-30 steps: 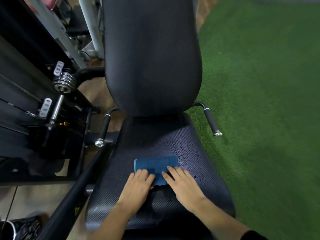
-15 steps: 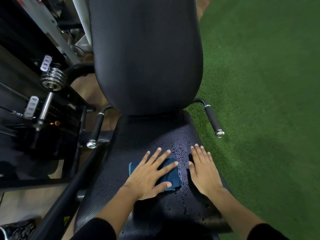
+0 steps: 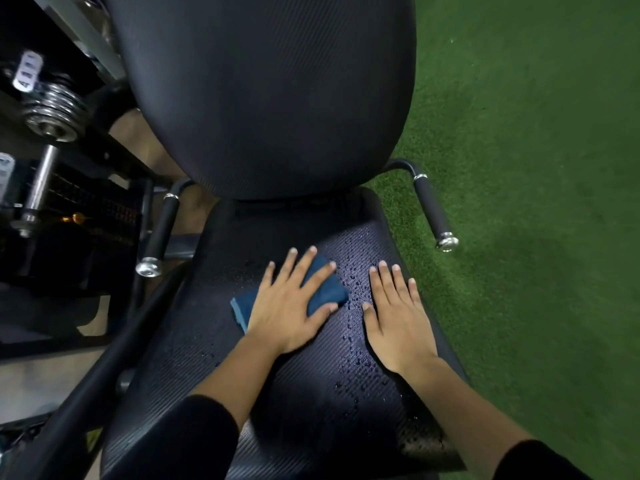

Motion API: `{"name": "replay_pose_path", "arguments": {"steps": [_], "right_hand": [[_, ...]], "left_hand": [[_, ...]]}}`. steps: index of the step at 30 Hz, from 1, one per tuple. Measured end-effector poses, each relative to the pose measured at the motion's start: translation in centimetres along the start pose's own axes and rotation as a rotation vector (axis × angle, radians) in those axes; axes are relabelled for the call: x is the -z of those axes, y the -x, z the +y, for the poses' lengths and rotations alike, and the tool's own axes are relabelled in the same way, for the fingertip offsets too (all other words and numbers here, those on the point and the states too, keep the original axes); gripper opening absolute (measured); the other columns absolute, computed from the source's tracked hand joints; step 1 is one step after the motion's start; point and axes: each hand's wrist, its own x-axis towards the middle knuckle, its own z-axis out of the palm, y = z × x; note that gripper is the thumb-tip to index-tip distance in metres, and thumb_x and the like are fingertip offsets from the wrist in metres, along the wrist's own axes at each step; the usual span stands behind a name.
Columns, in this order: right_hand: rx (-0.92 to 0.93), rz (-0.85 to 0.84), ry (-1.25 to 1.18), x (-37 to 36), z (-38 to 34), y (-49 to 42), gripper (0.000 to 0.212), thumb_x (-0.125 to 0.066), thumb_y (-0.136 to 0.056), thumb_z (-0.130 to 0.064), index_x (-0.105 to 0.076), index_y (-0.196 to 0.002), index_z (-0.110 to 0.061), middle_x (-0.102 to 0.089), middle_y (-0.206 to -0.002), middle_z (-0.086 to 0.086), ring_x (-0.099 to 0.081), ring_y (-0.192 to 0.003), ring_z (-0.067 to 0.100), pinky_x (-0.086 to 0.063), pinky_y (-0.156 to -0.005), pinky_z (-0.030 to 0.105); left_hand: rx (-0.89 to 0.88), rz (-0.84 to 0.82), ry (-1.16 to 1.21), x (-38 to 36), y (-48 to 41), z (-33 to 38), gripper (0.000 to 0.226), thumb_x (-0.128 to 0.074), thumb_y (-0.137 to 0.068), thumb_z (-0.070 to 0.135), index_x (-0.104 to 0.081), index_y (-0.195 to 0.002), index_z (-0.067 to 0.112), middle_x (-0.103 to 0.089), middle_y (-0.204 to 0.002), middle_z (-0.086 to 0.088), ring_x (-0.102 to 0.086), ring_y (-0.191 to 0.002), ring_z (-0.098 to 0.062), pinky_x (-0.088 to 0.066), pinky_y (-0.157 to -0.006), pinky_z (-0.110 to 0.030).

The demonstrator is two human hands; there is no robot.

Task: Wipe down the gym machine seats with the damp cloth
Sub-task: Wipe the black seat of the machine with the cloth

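Cloth (image 3: 325, 289) on seat (image 3: 277, 393), under left hand (image 3: 287, 313); right hand (image 3: 398, 323) beside it.

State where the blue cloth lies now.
In the head view, the blue cloth lies on the seat pad under the left hand, left of the right hand.

The light is dim and comes from above, leaving a pale sheen across the middle of the seat (image 3: 311, 386), where water drops (image 3: 353, 284) glint. The backrest (image 3: 270, 98) is nearly black, with little detail. A soft, broad shadow darkens the turf (image 3: 540, 161) right of the seat. The chrome cap (image 3: 446, 241) on the right handle shows small glare. The weight plates (image 3: 52, 112) at far left are blurred, and straight lines bend near the edges. The left hand (image 3: 287, 306) and right hand (image 3: 398, 320) are sharp.
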Motion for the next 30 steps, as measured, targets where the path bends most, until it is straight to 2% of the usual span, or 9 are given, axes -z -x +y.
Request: {"name": "replay_pose_path", "arguments": {"steps": [6, 8, 11, 14, 17, 20, 26, 30], "right_hand": [[0.004, -0.016, 0.009, 0.0, 0.1, -0.5, 0.072, 0.002, -0.088, -0.046, -0.002, -0.152, -0.014, 0.006, -0.159, 0.0, 0.014, -0.145, 0.017, 0.011, -0.117, 0.036], [0.006, -0.01, -0.006, -0.1, 0.1, -0.8, 0.072, 0.002, -0.087, -0.045, -0.004, -0.152, -0.014, 0.005, -0.159, 0.0, 0.013, -0.145, 0.016, 0.012, -0.116, 0.034], [-0.011, -0.001, -0.025, -0.2, 0.0, -1.5, 0.073, 0.003, -0.085, -0.043, -0.007, -0.152, -0.014, 0.001, -0.16, 0.001, 0.011, -0.146, 0.016, 0.012, -0.116, 0.033], [-0.03, 0.001, -0.035, -0.2, -0.5, -2.8, 0.075, 0.005, -0.083, -0.042, -0.007, -0.152, -0.013, 0.0, -0.16, 0.002, 0.009, -0.146, 0.018, 0.011, -0.117, 0.035], [-0.045, 0.0, -0.03, -0.3, -1.0, -4.1, 0.075, 0.006, -0.083, -0.043, -0.004, -0.152, -0.013, 0.001, -0.16, 0.002, 0.01, -0.146, 0.018, 0.009, -0.118, 0.037], [-0.048, 0.015, -0.011, -0.6, -1.3, -4.6, 0.073, 0.003, -0.086, -0.042, -0.005, -0.152, -0.013, -0.001, -0.16, 0.003, 0.009, -0.146, 0.02, 0.006, -0.119, 0.039], [-0.048, 0.02, 0.004, -0.8, -1.2, -4.8, 0.069, -0.001, -0.089, -0.042, -0.005, -0.152, -0.014, 0.0, -0.16, 0.001, 0.009, -0.146, 0.019, 0.005, -0.119, 0.039], [-0.041, 0.031, 0.007, -0.9, -1.1, -4.8, 0.068, -0.003, -0.09, -0.042, -0.006, -0.152, -0.015, -0.001, -0.16, 0.001, 0.008, -0.146, 0.018, 0.005, -0.119, 0.039]], "left_hand": [[0.333, 0.027, 0.013, -0.8, -5.6, 0.2, 0.066, -0.021, -0.092, 0.064, -0.012, -0.15, 0.034, -0.003, -0.16, 0.0, -0.001, -0.146, -0.028, -0.008, -0.115, -0.052], [0.316, 0.01, 0.02, -0.7, -5.6, 0.5, 0.066, -0.016, -0.092, 0.065, -0.012, -0.15, 0.034, -0.003, -0.16, 0.001, -0.003, -0.146, -0.027, -0.011, -0.116, -0.05], [0.19, -0.017, 0.014, -0.4, -2.0, 1.0, 0.069, -0.007, -0.089, 0.063, -0.009, -0.151, 0.034, 0.003, -0.16, 0.005, 0.002, -0.147, -0.025, -0.007, -0.117, -0.047], [0.098, -0.029, 0.039, -0.4, 2.5, 1.0, 0.063, -0.011, -0.093, 0.06, -0.006, -0.151, 0.036, 0.008, -0.159, 0.01, 0.009, -0.147, -0.019, -0.003, -0.118, -0.043], [0.05, -0.002, 0.0, -0.9, 3.5, 0.3, 0.058, -0.019, -0.096, 0.057, -0.016, -0.15, 0.037, -0.005, -0.16, 0.007, -0.004, -0.147, -0.022, -0.012, -0.115, -0.046], [0.118, 0.0, 0.009, -0.9, 0.5, -0.5, 0.057, -0.021, -0.095, 0.054, -0.02, -0.149, 0.036, -0.012, -0.159, 0.003, -0.012, -0.146, -0.026, -0.018, -0.114, -0.05], [0.319, 0.017, 0.019, -0.8, -8.0, -3.5, 0.056, -0.023, -0.097, 0.053, -0.014, -0.15, 0.034, -0.007, -0.16, 0.002, -0.005, -0.146, -0.026, -0.01, -0.116, -0.048], [0.336, 0.031, 0.035, -0.8, -9.2, -3.6, 0.056, -0.024, -0.098, 0.052, -0.017, -0.15, 0.032, -0.008, -0.159, 0.001, -0.008, -0.146, -0.025, -0.012, -0.116, -0.047]]}}
